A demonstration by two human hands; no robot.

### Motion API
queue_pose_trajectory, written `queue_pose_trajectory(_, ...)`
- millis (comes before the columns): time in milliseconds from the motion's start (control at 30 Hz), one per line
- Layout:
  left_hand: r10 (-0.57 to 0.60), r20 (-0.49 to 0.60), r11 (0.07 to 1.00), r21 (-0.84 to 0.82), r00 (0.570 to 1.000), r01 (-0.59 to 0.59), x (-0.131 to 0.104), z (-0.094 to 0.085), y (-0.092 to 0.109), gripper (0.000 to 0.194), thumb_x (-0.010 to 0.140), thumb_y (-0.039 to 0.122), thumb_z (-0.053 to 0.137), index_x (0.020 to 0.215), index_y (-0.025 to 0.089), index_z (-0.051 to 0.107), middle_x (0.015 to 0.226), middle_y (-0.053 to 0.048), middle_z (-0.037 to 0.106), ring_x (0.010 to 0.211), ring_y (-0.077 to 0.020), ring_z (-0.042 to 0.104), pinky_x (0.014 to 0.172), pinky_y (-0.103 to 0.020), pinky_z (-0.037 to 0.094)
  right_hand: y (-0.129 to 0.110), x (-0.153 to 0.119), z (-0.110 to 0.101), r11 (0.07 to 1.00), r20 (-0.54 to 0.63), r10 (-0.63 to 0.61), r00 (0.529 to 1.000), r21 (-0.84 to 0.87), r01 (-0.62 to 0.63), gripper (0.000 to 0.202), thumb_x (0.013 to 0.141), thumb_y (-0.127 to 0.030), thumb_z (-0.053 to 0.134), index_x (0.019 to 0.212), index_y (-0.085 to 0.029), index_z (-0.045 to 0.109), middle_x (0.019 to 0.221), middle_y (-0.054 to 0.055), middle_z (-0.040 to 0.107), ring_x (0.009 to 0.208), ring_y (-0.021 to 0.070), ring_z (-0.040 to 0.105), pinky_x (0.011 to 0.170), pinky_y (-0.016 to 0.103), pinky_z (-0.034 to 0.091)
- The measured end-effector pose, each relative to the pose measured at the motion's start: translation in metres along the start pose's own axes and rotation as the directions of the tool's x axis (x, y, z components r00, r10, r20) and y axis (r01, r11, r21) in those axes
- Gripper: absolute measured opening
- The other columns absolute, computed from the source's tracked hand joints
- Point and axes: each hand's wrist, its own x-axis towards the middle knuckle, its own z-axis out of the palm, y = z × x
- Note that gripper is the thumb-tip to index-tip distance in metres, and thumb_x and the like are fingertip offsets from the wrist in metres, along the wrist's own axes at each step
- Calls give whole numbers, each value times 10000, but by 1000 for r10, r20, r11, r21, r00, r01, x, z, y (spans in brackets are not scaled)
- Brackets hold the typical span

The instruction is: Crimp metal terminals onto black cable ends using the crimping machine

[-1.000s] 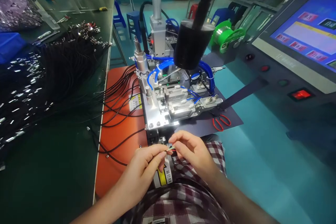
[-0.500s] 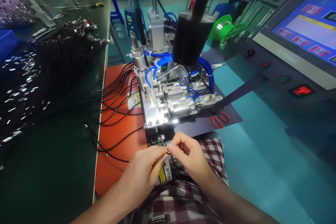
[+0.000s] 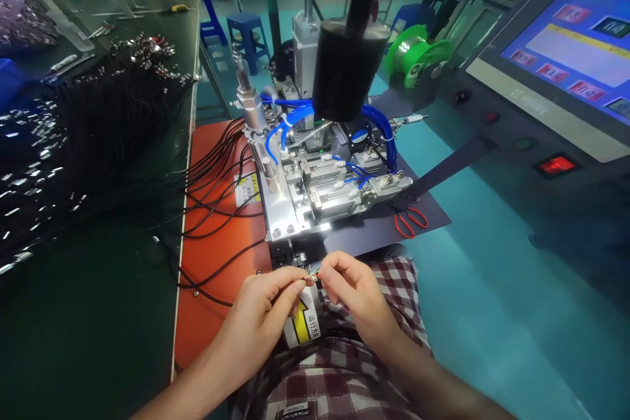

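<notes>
My left hand (image 3: 266, 305) is closed in a pinch on the end of a black cable, close to the machine's front edge. Thin coloured wires (image 3: 312, 274), green, red and whitish, stick out past its fingertips. My right hand (image 3: 361, 292) pinches at the tips of these wires from the other side; its fingertips partly hide them. Just beyond both hands stands a metal machine (image 3: 281, 209) with blue air tubes. Below the fingers shows a label with a yellow arrow (image 3: 306, 321).
Black cables (image 3: 216, 210) run from the machine across an orange board (image 3: 207, 315) to a big cable pile (image 3: 123, 92) on the dark table. Red-handled scissors (image 3: 412, 222) lie at right. A screen panel (image 3: 566, 65), green spool (image 3: 418, 56) and black cylinder (image 3: 349, 72) surround the machine.
The fingertips of my hands have parted slightly, and coloured wires now show between them. My left hand has shifted a little to the left. The whole view has also shifted slightly.
</notes>
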Motion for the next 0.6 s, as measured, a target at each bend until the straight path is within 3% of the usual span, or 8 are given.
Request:
queue_pose_trajectory(100,16,-12,1000,-13,1000,-16,-1,0,0,258,921,320,392,776,179,553,649,16,522,586,-110,453,526,-205,343,4,1,3,1000,-11,2,1000,-6,-2,249,795,-372,610,678,-173,516,528,-69,386,465,73,315,465,220,268)
queue_pose_trajectory(300,-13,-35,995,-101,999,9,-1,1,1,178,912,317,413,999,215,531,631,38,502,537,-104,423,471,-195,311,12,-5,16,990,-33,-102,994,-105,98,182,838,-303,551,709,-179,518,596,-44,433,509,88,364,487,227,316)
queue_pose_trajectory(467,41,-108,989,-134,993,-55,1,5,2,132,850,304,538,914,196,576,803,-2,589,708,-135,527,611,-210,410,14,-9,18,939,-56,-238,970,-269,215,152,845,-220,529,699,-180,523,682,-12,494,618,118,433,571,242,363)
queue_pose_trajectory(600,48,-220,987,-138,974,-80,3,7,4,116,831,282,572,798,187,630,762,1,592,716,-129,543,641,-209,422,13,-12,15,892,-32,-315,949,-352,284,158,840,-173,536,685,-186,511,670,-23,478,618,115,431,576,239,357)
